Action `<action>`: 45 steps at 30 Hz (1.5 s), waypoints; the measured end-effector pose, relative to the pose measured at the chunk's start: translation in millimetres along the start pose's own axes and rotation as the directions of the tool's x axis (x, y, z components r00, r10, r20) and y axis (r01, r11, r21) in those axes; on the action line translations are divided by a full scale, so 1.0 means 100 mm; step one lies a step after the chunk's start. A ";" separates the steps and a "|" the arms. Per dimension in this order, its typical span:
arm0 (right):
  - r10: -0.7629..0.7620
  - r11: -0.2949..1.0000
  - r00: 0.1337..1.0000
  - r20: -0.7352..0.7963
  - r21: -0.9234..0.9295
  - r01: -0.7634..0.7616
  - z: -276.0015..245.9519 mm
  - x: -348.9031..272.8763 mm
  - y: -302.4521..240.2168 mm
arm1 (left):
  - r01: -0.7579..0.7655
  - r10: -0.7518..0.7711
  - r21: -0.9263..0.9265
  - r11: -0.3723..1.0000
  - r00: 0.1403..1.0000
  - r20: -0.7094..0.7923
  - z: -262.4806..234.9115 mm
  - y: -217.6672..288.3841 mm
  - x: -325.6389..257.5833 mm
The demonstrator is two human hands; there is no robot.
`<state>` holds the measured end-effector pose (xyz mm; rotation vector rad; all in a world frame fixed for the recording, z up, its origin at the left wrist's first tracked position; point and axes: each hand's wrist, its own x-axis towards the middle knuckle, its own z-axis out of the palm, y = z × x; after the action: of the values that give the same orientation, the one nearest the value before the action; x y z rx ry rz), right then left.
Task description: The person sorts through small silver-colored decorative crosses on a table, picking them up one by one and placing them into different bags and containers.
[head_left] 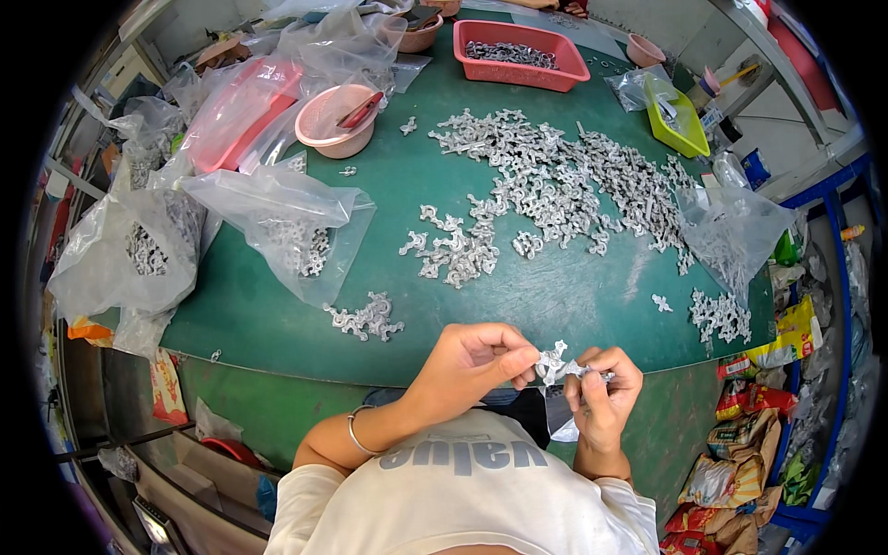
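Just past the near edge of the green table, my left hand pinches a small silver metal part between thumb and fingers. On the other side of it, my right hand is closed on a similar silver metal part, mostly covered by the fingers. The two parts meet or overlap between my hands; whether they are joined I cannot tell. A large heap of the same silver parts spreads over the table beyond, and a smaller pile lies to the left of my left hand.
Clear plastic bags of parts lie on the left, another bag on the right. At the back stand a pink basin with red-handled pliers, a red tray and a yellow-green tray. A blue rack stands at right.
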<state>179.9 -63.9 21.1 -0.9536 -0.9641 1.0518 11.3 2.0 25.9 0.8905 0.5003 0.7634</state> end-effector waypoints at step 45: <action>-0.014 0.971 0.954 0.299 -0.224 0.084 0.01 -0.01 -0.02 | -0.142 0.087 0.252 0.957 0.973 0.216 0.10 0.30 0.05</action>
<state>178.9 -65.4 23.5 -0.9739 -1.3782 1.0730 10.2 13.1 55.6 1.2436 0.3767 0.7112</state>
